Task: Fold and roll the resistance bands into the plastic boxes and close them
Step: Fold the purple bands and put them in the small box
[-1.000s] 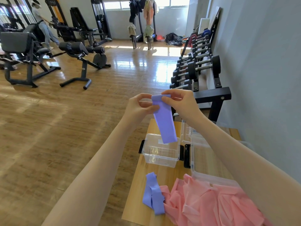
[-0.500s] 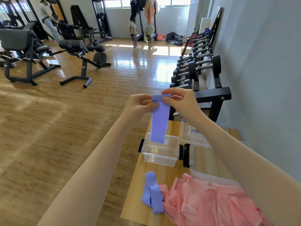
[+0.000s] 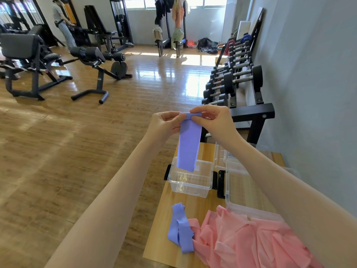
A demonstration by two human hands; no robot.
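Small box (image 3: 190,183) left of large box (image 3: 249,194); bands (image 3: 249,240) nearer.

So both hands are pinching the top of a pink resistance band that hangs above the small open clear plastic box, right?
Not quite: the band is purple, not pink. In the head view the left hand and right hand pinch the top of the purple resistance band, which hangs above the small open clear plastic box. The pink bands lie on the table.
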